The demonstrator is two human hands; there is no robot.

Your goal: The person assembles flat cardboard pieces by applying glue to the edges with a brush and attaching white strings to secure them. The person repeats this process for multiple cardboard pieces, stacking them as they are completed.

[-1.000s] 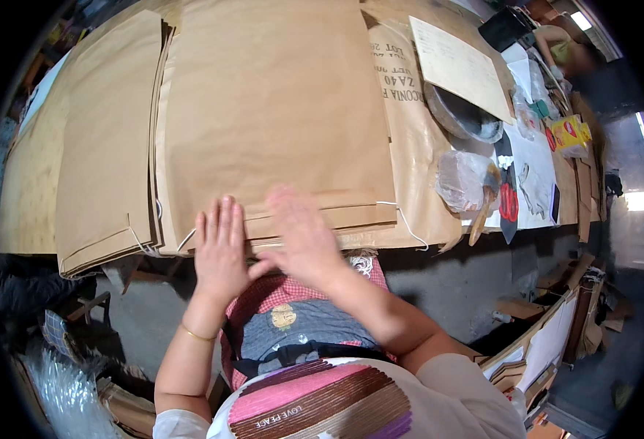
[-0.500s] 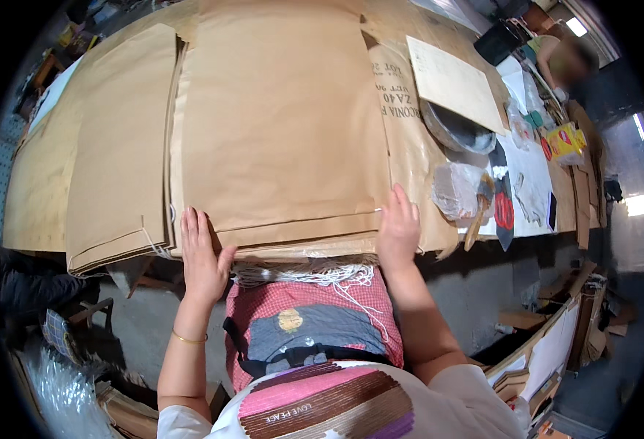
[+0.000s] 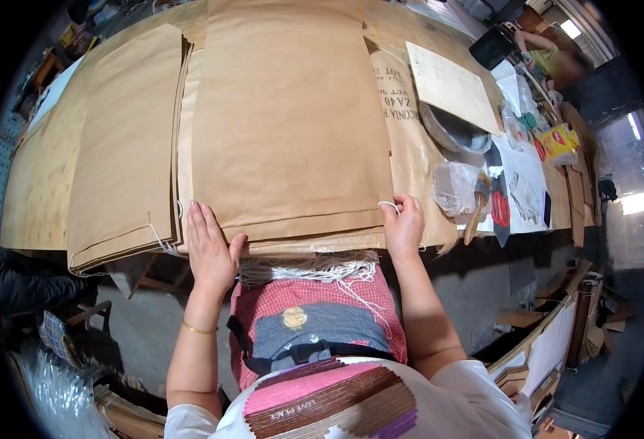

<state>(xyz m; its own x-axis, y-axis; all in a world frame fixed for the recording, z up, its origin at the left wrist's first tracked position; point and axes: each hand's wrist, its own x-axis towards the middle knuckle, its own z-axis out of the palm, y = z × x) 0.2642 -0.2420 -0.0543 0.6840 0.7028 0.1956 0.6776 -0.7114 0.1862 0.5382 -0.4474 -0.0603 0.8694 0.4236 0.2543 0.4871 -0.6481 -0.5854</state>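
A large brown paper bag (image 3: pixel 289 117) lies flat in front of me on top of other bags, its folded seam running along the near edge. My left hand (image 3: pixel 214 247) rests on its near left corner, fingers stretched out and thumb apart. At the near right corner, my right hand (image 3: pixel 405 228) has thumb and fingers pinched on a white cord (image 3: pixel 388 204), which curves up in a small loop over the bag. Across my lap, just below the table edge, hangs a bundle of white cords (image 3: pixel 315 271) on a red checked apron (image 3: pixel 245 322).
To the left is a stack of brown bags (image 3: pixel 128 139) with a white cord at its corner. On the right are a bowl (image 3: pixel 446 132) under a pale board (image 3: pixel 454 84), a brush (image 3: pixel 477 212) and red-handled scissors (image 3: pixel 500 208). Another person (image 3: pixel 549 58) works at the far right.
My right hand has closed in a pinch, and a loop of white cord now stands up at it. The left hand stays flat on the bag. The other person's arm has lifted.
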